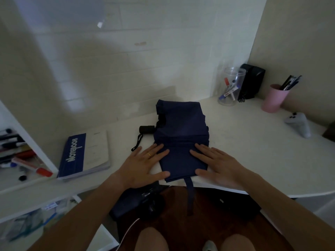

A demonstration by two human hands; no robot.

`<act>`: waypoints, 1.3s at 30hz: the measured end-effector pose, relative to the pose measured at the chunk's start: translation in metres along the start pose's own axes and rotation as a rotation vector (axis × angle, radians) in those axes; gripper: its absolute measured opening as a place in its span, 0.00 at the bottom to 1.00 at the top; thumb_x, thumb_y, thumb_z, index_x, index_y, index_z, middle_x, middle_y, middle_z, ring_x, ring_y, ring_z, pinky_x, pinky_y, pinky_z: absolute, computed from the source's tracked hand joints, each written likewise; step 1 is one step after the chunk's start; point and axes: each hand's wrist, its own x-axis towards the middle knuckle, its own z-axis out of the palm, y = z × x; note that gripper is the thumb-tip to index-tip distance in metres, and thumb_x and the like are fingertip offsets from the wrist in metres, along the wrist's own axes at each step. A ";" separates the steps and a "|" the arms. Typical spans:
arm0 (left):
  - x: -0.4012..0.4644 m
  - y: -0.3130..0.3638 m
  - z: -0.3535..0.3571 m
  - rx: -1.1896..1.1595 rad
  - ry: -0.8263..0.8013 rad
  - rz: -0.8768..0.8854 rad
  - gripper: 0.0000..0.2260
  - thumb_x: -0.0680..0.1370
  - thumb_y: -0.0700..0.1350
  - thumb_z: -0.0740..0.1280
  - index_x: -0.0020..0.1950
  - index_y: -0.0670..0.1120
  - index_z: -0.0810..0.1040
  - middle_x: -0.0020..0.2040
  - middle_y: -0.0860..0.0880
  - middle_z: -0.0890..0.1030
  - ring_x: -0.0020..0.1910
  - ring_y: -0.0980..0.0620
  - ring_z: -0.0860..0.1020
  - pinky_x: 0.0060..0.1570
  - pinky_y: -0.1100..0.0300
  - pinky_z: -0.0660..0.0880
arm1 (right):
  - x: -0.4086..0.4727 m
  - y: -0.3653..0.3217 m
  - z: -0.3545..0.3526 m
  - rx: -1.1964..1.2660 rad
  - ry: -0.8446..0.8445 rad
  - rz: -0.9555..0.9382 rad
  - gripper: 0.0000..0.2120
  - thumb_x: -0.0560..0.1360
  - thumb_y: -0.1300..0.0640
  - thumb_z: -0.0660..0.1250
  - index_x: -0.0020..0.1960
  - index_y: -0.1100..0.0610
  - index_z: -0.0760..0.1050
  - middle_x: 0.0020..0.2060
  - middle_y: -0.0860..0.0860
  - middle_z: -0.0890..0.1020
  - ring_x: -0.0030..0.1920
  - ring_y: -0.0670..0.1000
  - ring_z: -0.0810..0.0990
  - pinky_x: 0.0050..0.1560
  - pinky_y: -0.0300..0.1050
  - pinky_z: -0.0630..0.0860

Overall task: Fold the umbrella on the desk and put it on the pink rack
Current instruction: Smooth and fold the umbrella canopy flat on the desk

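Head cam, navy umbrella [182, 134] flattened, strap [189, 192] dangling

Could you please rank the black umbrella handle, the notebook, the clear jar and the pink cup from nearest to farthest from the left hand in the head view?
From the left hand:
1. Black umbrella handle, just beyond the fingers.
2. Notebook, to the left on the desk.
3. Clear jar, far right by the wall.
4. Pink cup, farther right, holding pens.
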 end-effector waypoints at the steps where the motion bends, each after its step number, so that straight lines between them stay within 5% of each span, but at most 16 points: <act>1: 0.000 0.001 0.001 -0.003 0.006 -0.001 0.35 0.77 0.75 0.47 0.81 0.64 0.41 0.83 0.59 0.42 0.80 0.60 0.40 0.80 0.45 0.43 | 0.000 0.000 0.000 0.022 -0.008 -0.003 0.33 0.77 0.27 0.45 0.79 0.35 0.41 0.79 0.37 0.41 0.79 0.39 0.39 0.79 0.42 0.41; 4: 0.002 0.003 0.003 -0.029 0.015 -0.007 0.36 0.77 0.74 0.49 0.81 0.63 0.42 0.83 0.58 0.42 0.81 0.59 0.40 0.80 0.45 0.41 | 0.005 -0.002 -0.012 0.297 0.058 0.096 0.30 0.77 0.32 0.60 0.76 0.38 0.62 0.77 0.37 0.61 0.76 0.40 0.60 0.76 0.42 0.55; 6: 0.004 0.002 0.002 -0.055 0.005 -0.017 0.37 0.76 0.75 0.49 0.81 0.63 0.44 0.83 0.57 0.43 0.81 0.59 0.41 0.79 0.44 0.41 | 0.017 0.001 -0.030 0.523 0.395 0.198 0.18 0.76 0.43 0.70 0.64 0.46 0.79 0.61 0.42 0.81 0.59 0.41 0.77 0.65 0.41 0.71; 8: 0.007 0.001 0.001 -0.083 0.013 -0.015 0.40 0.73 0.78 0.47 0.81 0.63 0.47 0.83 0.57 0.46 0.81 0.57 0.45 0.80 0.44 0.44 | 0.037 0.005 -0.056 0.646 0.674 0.341 0.09 0.75 0.51 0.73 0.54 0.51 0.83 0.47 0.45 0.84 0.43 0.40 0.80 0.52 0.42 0.77; 10: 0.010 -0.002 0.001 -0.121 0.058 -0.001 0.42 0.70 0.80 0.47 0.81 0.62 0.52 0.83 0.56 0.50 0.81 0.54 0.49 0.80 0.44 0.48 | 0.062 0.013 -0.079 0.791 0.661 0.520 0.10 0.74 0.51 0.73 0.54 0.53 0.81 0.43 0.46 0.83 0.40 0.40 0.80 0.43 0.39 0.77; 14: 0.011 0.003 -0.006 -0.134 0.075 0.005 0.43 0.69 0.80 0.52 0.80 0.60 0.59 0.82 0.55 0.55 0.80 0.53 0.53 0.79 0.48 0.51 | 0.103 0.023 -0.091 1.060 0.413 0.604 0.22 0.68 0.50 0.79 0.58 0.55 0.77 0.51 0.55 0.84 0.50 0.54 0.84 0.53 0.51 0.81; 16: 0.011 0.008 -0.011 -0.208 0.083 -0.012 0.37 0.72 0.74 0.61 0.77 0.61 0.65 0.80 0.57 0.60 0.78 0.55 0.58 0.78 0.54 0.54 | 0.106 0.021 -0.094 1.175 0.433 0.561 0.23 0.67 0.58 0.80 0.60 0.57 0.77 0.52 0.58 0.84 0.49 0.56 0.85 0.49 0.51 0.84; 19: 0.013 0.013 -0.031 -0.533 0.439 -0.167 0.18 0.75 0.66 0.67 0.59 0.58 0.80 0.62 0.59 0.79 0.60 0.61 0.76 0.61 0.61 0.71 | 0.097 0.016 -0.099 1.329 0.515 0.450 0.24 0.68 0.66 0.78 0.62 0.58 0.78 0.53 0.60 0.84 0.48 0.55 0.85 0.38 0.42 0.82; 22: 0.032 0.016 -0.067 -0.824 0.877 -0.434 0.12 0.79 0.58 0.68 0.49 0.50 0.80 0.46 0.56 0.82 0.45 0.61 0.79 0.45 0.64 0.73 | 0.082 0.013 -0.097 1.354 0.539 0.334 0.25 0.69 0.67 0.77 0.63 0.53 0.77 0.50 0.58 0.86 0.49 0.55 0.86 0.41 0.41 0.82; 25: 0.060 0.020 -0.104 -1.099 0.725 -0.549 0.14 0.79 0.57 0.69 0.55 0.48 0.80 0.50 0.55 0.81 0.45 0.62 0.78 0.36 0.71 0.72 | 0.067 0.009 -0.096 1.384 0.561 0.230 0.25 0.70 0.69 0.75 0.64 0.53 0.77 0.45 0.57 0.86 0.48 0.55 0.86 0.46 0.44 0.82; 30: 0.084 0.026 -0.119 -1.386 0.282 -0.528 0.17 0.73 0.54 0.76 0.55 0.44 0.84 0.49 0.48 0.87 0.41 0.52 0.85 0.33 0.66 0.78 | 0.051 0.004 -0.094 1.418 0.547 0.168 0.22 0.71 0.67 0.75 0.63 0.55 0.78 0.50 0.63 0.86 0.52 0.60 0.85 0.55 0.49 0.81; 35: 0.084 0.023 -0.114 -1.444 0.367 -0.338 0.15 0.73 0.45 0.78 0.58 0.42 0.84 0.52 0.45 0.87 0.49 0.48 0.86 0.42 0.59 0.82 | 0.047 -0.001 -0.096 1.390 0.569 0.221 0.18 0.73 0.60 0.76 0.62 0.53 0.79 0.48 0.59 0.86 0.49 0.56 0.85 0.50 0.48 0.81; 39: 0.076 0.026 -0.122 -1.284 0.456 -0.302 0.16 0.75 0.51 0.76 0.51 0.38 0.84 0.42 0.51 0.85 0.38 0.60 0.82 0.38 0.65 0.76 | 0.051 0.002 -0.096 1.344 0.605 0.322 0.11 0.74 0.57 0.75 0.56 0.56 0.82 0.48 0.54 0.87 0.53 0.57 0.85 0.57 0.55 0.81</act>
